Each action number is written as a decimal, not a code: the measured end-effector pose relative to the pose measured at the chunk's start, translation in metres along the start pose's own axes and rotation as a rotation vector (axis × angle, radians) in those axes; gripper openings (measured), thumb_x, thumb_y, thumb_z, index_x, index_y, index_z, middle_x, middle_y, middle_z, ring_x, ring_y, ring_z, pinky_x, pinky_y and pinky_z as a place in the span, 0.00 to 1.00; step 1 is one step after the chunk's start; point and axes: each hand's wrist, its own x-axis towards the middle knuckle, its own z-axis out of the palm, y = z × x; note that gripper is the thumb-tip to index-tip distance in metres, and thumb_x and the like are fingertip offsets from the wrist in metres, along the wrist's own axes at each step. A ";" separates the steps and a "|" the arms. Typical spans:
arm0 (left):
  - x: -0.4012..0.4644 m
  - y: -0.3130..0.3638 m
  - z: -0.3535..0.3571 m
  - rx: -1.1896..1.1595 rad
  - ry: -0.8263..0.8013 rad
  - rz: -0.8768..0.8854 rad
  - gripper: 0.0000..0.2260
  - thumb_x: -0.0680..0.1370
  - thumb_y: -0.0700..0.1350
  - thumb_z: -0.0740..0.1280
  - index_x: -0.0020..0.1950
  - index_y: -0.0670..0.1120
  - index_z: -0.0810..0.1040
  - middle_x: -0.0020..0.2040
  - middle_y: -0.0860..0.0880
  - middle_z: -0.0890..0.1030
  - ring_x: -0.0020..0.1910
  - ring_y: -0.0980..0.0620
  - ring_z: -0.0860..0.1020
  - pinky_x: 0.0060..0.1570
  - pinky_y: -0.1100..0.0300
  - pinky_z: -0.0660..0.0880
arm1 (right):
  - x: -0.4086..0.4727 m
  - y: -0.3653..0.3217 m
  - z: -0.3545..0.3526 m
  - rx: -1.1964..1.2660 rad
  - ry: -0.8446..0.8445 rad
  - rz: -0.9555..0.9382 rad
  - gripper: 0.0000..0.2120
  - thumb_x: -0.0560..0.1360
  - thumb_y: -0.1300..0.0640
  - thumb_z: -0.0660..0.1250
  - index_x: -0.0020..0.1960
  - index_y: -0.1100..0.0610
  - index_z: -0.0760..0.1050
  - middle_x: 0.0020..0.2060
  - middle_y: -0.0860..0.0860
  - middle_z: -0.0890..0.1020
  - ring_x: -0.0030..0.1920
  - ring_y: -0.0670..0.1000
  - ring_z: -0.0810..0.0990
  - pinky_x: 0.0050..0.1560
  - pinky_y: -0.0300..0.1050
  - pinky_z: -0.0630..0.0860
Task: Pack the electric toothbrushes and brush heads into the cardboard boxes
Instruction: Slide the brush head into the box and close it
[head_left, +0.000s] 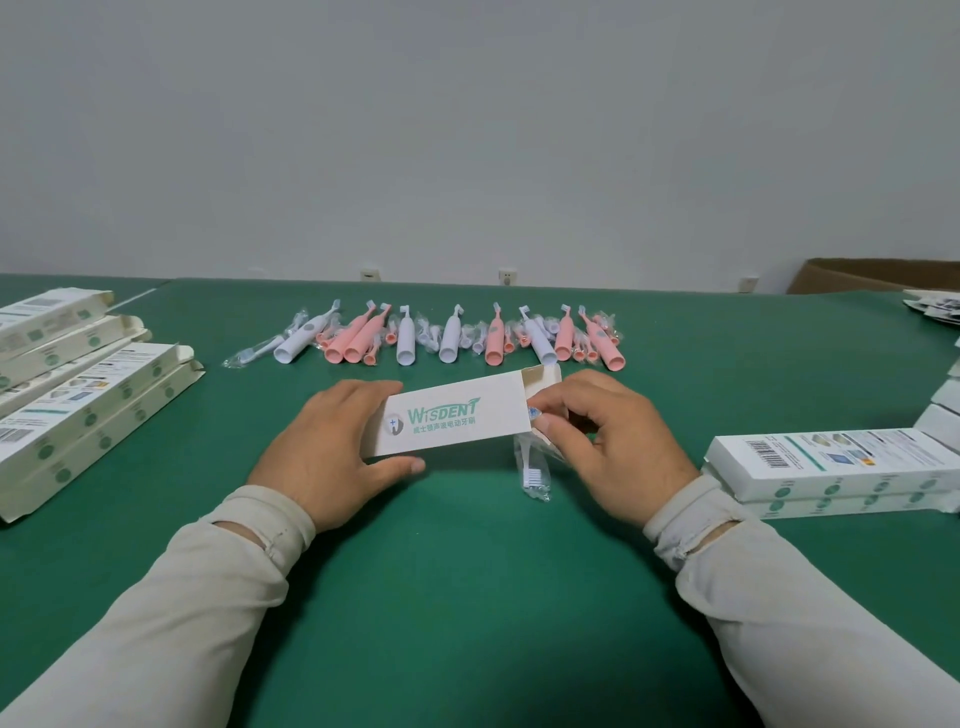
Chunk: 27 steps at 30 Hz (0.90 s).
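Both sleeves (208, 597) low, left hand (332, 452) gripping box (447, 421), right hand (608, 441) pinching bagged brush head (532, 467) at open end; next, sliding it inside.

Pale wall (467, 130), green table (467, 597)

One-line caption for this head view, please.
Left hand steadies a Wisdent box while right hand feeds in a wrapped brush head.
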 end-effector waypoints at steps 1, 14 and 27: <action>0.000 -0.001 0.000 -0.003 0.010 -0.004 0.32 0.70 0.62 0.74 0.71 0.56 0.70 0.66 0.55 0.73 0.66 0.51 0.70 0.65 0.51 0.69 | 0.001 0.001 -0.001 -0.012 0.002 -0.021 0.05 0.78 0.58 0.70 0.52 0.52 0.83 0.44 0.42 0.77 0.45 0.44 0.76 0.50 0.40 0.74; 0.000 0.003 -0.003 0.048 0.031 -0.054 0.25 0.71 0.58 0.74 0.66 0.58 0.72 0.60 0.57 0.76 0.60 0.51 0.71 0.57 0.46 0.74 | 0.000 -0.003 -0.003 0.110 -0.082 0.111 0.07 0.77 0.57 0.71 0.46 0.45 0.80 0.46 0.42 0.77 0.46 0.42 0.76 0.49 0.29 0.69; 0.000 0.006 -0.004 0.103 0.055 -0.057 0.26 0.72 0.58 0.72 0.68 0.59 0.70 0.63 0.57 0.75 0.63 0.51 0.70 0.56 0.46 0.75 | 0.001 -0.003 -0.001 0.294 -0.068 0.237 0.08 0.76 0.57 0.72 0.40 0.49 0.81 0.42 0.47 0.78 0.38 0.41 0.74 0.46 0.33 0.69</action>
